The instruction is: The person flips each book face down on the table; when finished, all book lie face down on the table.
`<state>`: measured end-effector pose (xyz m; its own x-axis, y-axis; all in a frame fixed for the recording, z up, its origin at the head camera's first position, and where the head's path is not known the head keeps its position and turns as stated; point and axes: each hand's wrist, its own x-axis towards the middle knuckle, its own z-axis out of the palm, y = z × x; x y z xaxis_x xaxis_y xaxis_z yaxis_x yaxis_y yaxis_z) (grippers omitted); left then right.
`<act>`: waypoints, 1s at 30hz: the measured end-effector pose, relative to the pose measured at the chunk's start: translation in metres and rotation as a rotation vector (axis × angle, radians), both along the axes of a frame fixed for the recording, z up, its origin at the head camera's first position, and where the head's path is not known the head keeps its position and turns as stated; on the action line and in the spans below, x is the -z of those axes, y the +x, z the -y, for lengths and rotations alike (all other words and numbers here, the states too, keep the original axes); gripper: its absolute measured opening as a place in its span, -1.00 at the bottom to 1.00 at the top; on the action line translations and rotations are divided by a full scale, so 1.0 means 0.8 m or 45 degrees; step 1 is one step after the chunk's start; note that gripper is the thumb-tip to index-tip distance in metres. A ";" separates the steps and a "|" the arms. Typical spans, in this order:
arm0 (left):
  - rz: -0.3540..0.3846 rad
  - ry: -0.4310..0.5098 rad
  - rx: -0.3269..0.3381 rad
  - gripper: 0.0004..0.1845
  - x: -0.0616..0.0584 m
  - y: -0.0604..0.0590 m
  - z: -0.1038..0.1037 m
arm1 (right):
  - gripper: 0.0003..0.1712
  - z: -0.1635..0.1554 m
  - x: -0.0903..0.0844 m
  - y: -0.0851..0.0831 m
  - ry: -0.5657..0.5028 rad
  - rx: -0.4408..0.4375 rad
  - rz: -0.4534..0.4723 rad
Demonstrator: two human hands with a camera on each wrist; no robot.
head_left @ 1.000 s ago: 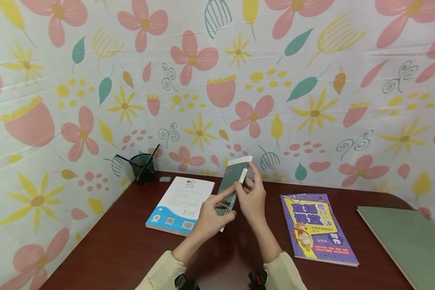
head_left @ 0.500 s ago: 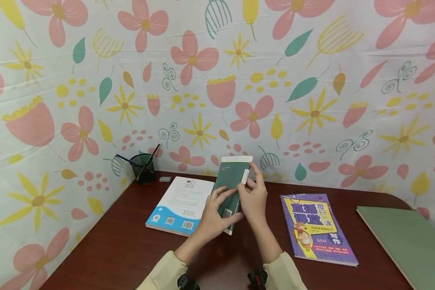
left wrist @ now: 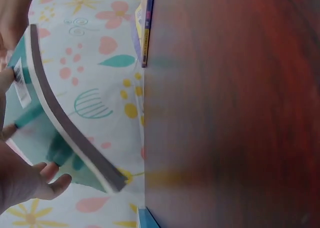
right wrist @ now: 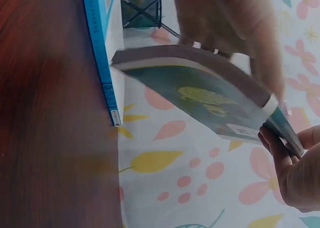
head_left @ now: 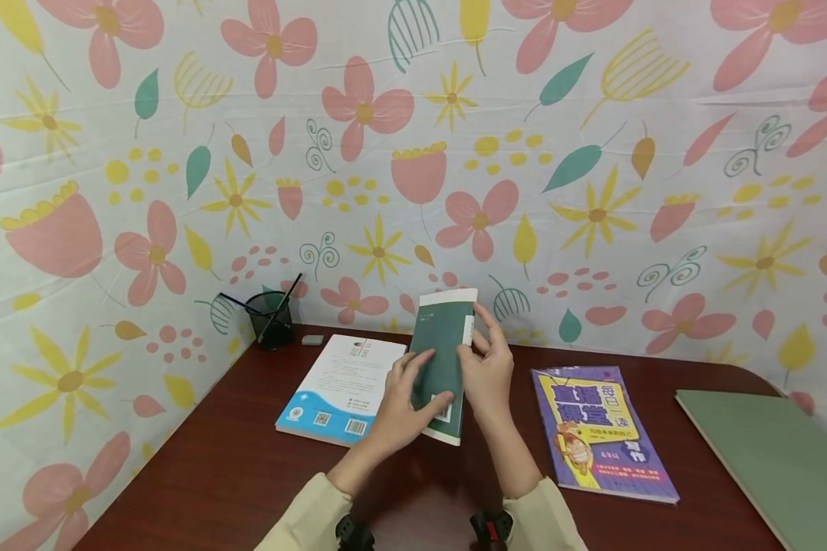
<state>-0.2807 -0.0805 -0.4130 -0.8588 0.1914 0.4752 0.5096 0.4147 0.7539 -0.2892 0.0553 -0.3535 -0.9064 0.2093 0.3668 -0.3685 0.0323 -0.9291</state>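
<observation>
Book (head_left: 441, 333) had turned, baring its back cover; right hand (head_left: 491, 376) fingers gripped the spine, left hand (head_left: 396, 405) fingers touched the cover.

Printed white cloth (head_left: 361, 170) hangs behind and above fingers (head_left: 489, 322), continues down their left side; pink flowers (head_left: 479, 220), yellow blooms (head_left: 597, 215), teal leaves (head_left: 569, 79), faint creases. Dark reddish-brown counter (head_left: 227, 451) beneath fingers, glossy; back edge runs along cloth beyond them, far corner rounded off to their right. Soft, even light; pale sheen on counter nearer than fingers.
</observation>
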 end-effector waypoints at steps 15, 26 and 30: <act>0.324 0.261 0.062 -0.11 0.014 -0.023 0.021 | -0.34 -0.010 -0.013 0.002 -0.061 0.036 -0.059; 0.261 0.278 0.059 -0.17 0.004 -0.019 0.023 | -0.37 -0.030 -0.015 -0.005 -0.066 0.079 0.049; 0.239 0.279 0.067 -0.20 0.000 -0.015 0.022 | -0.38 -0.038 -0.015 -0.008 -0.077 0.065 0.101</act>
<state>-0.2926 -0.0980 -0.4130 -0.9271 0.1482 0.3443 0.3695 0.2079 0.9057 -0.2959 0.0856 -0.3418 -0.9198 0.2754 0.2796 -0.2929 -0.0075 -0.9561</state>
